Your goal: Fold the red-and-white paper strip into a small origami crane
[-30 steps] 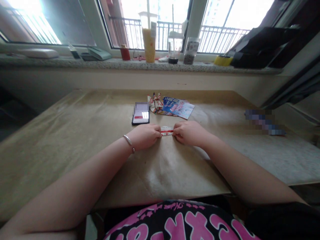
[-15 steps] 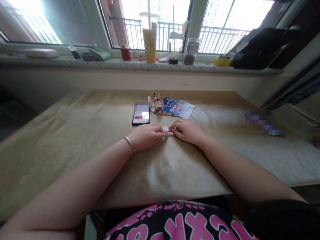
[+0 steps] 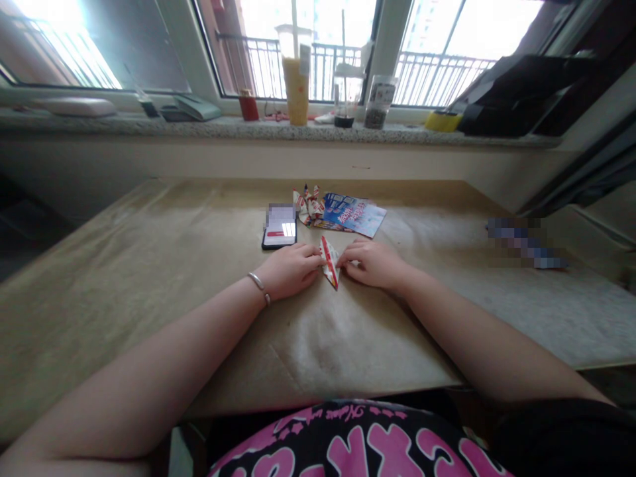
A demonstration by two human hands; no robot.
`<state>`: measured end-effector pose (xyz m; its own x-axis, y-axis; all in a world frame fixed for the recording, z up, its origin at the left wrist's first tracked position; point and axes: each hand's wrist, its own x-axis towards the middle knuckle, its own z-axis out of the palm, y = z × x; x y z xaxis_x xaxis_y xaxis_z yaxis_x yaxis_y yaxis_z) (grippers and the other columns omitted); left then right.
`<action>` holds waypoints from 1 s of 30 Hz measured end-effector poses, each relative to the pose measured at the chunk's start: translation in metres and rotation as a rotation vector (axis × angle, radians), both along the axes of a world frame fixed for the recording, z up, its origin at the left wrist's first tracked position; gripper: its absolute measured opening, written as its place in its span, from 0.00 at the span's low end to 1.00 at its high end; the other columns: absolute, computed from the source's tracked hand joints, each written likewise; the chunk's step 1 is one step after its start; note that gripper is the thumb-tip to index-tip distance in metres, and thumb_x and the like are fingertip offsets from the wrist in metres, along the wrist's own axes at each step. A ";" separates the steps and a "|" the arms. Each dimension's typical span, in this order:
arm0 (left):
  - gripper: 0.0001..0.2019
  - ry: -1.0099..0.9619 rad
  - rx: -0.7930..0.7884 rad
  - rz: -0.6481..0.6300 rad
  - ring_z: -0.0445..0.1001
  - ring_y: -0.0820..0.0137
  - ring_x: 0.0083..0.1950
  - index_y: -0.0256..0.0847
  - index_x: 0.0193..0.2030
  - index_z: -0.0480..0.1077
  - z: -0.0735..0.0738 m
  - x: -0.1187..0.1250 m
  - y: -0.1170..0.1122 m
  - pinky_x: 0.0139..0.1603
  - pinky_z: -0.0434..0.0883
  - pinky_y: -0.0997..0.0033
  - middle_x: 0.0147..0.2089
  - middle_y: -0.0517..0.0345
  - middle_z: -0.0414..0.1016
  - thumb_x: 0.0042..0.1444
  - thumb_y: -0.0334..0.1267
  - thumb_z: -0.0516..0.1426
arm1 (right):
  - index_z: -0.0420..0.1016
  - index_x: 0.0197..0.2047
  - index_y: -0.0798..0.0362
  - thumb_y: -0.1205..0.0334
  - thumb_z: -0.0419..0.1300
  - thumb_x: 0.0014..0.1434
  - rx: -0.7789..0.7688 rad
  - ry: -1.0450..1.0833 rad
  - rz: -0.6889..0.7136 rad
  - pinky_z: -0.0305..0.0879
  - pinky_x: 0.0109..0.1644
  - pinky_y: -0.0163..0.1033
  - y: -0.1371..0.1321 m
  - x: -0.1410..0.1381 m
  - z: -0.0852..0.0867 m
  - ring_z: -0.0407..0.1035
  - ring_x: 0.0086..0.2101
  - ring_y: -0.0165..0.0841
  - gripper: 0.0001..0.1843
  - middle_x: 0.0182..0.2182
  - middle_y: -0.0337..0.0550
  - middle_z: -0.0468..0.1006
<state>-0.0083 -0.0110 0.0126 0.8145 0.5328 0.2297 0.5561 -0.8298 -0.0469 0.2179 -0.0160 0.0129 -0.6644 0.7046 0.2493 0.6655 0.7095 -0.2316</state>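
Between my hands is a small folded piece of paper (image 3: 330,262), white with a red stripe, its pointed ends facing away from me and toward me. My left hand (image 3: 294,269) pinches its left edge with the fingertips. On the opposite edge, the fingertips of my right hand (image 3: 371,262) close on the paper. Just beyond lie a phone (image 3: 279,228) with a lit screen, a cluster of folded paper pieces (image 3: 310,207) in red, white and blue, and a few printed blue sheets (image 3: 362,215).
A cloth-like cover lies over the table (image 3: 149,285). At the right rests a blurred-out bluish item (image 3: 527,245). Along the windowsill (image 3: 199,129) stand a tall cup of yellow drink (image 3: 297,89), a red jar (image 3: 248,106), a clear container (image 3: 380,103) and a black bag (image 3: 521,99).
The folded paper has turned from lying sideways to pointing away from me, and more of it shows. My fingers have moved slightly apart to its two sides. Phone and sheets stay put.
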 end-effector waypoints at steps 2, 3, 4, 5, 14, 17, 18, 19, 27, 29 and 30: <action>0.14 -0.002 -0.014 0.002 0.69 0.65 0.47 0.40 0.49 0.69 0.000 0.000 0.000 0.48 0.68 0.64 0.49 0.50 0.70 0.58 0.36 0.50 | 0.77 0.39 0.52 0.69 0.52 0.53 0.040 0.032 -0.058 0.63 0.47 0.38 0.001 0.000 -0.003 0.68 0.40 0.34 0.14 0.37 0.44 0.77; 0.14 -0.007 -0.024 0.000 0.69 0.65 0.48 0.40 0.49 0.69 0.000 0.000 0.000 0.48 0.68 0.64 0.49 0.50 0.70 0.58 0.37 0.50 | 0.76 0.40 0.52 0.70 0.52 0.53 0.067 0.042 -0.076 0.63 0.48 0.39 0.002 0.000 -0.005 0.68 0.42 0.34 0.14 0.40 0.45 0.76; 0.14 -0.018 -0.037 -0.003 0.69 0.65 0.48 0.39 0.49 0.69 0.001 -0.001 0.000 0.49 0.68 0.64 0.49 0.50 0.71 0.58 0.37 0.50 | 0.76 0.42 0.52 0.71 0.52 0.53 0.094 0.046 -0.083 0.63 0.49 0.39 0.003 0.001 -0.007 0.67 0.44 0.34 0.16 0.43 0.46 0.75; 0.14 -0.032 -0.053 -0.004 0.69 0.66 0.49 0.39 0.49 0.69 0.001 -0.001 0.000 0.49 0.68 0.64 0.49 0.50 0.71 0.59 0.37 0.50 | 0.75 0.44 0.52 0.71 0.52 0.53 0.116 0.042 -0.076 0.62 0.51 0.40 0.003 0.001 -0.008 0.66 0.46 0.35 0.17 0.46 0.46 0.73; 0.15 -0.089 -0.165 0.000 0.70 0.67 0.49 0.38 0.46 0.72 0.002 0.002 0.001 0.50 0.67 0.66 0.50 0.54 0.74 0.61 0.39 0.47 | 0.77 0.44 0.49 0.62 0.51 0.62 0.264 -0.026 0.091 0.62 0.54 0.42 0.011 0.003 -0.011 0.64 0.48 0.36 0.14 0.46 0.43 0.76; 0.15 -0.116 -0.173 0.017 0.70 0.67 0.50 0.39 0.48 0.70 0.000 0.004 0.000 0.51 0.67 0.66 0.51 0.54 0.73 0.61 0.40 0.48 | 0.78 0.42 0.49 0.62 0.52 0.61 0.276 -0.011 0.136 0.62 0.54 0.42 0.010 0.001 -0.012 0.65 0.49 0.36 0.13 0.44 0.42 0.77; 0.15 -0.125 -0.174 0.023 0.70 0.67 0.50 0.39 0.49 0.70 -0.001 0.004 0.000 0.51 0.66 0.66 0.52 0.54 0.72 0.61 0.41 0.48 | 0.78 0.42 0.50 0.62 0.53 0.60 0.273 -0.001 0.136 0.62 0.54 0.42 0.009 -0.001 -0.012 0.65 0.48 0.36 0.12 0.44 0.42 0.77; 0.16 -0.132 -0.172 0.026 0.70 0.67 0.50 0.39 0.49 0.70 -0.002 0.004 0.000 0.51 0.66 0.66 0.52 0.54 0.72 0.61 0.41 0.48 | 0.77 0.41 0.50 0.63 0.54 0.59 0.266 0.013 0.120 0.63 0.52 0.42 0.008 -0.002 -0.013 0.65 0.47 0.36 0.12 0.42 0.41 0.78; 0.14 -0.126 -0.073 0.039 0.70 0.66 0.44 0.41 0.48 0.71 -0.005 0.002 0.003 0.46 0.66 0.65 0.46 0.52 0.73 0.58 0.41 0.52 | 0.77 0.39 0.52 0.61 0.55 0.58 0.209 0.043 0.101 0.64 0.47 0.40 0.002 -0.010 -0.012 0.68 0.41 0.34 0.10 0.38 0.44 0.78; 0.14 -0.112 -0.072 0.039 0.70 0.66 0.43 0.41 0.48 0.71 -0.005 0.002 0.004 0.45 0.66 0.65 0.45 0.52 0.74 0.57 0.41 0.52 | 0.77 0.39 0.52 0.60 0.56 0.57 0.208 0.054 0.094 0.63 0.47 0.40 0.002 -0.009 -0.011 0.68 0.42 0.34 0.10 0.39 0.44 0.78; 0.14 -0.108 -0.079 0.030 0.70 0.66 0.43 0.40 0.48 0.70 -0.005 0.002 0.005 0.45 0.66 0.65 0.44 0.53 0.74 0.57 0.40 0.52 | 0.77 0.39 0.51 0.60 0.57 0.57 0.211 0.054 0.089 0.62 0.48 0.41 0.002 -0.008 -0.011 0.67 0.42 0.35 0.09 0.39 0.44 0.78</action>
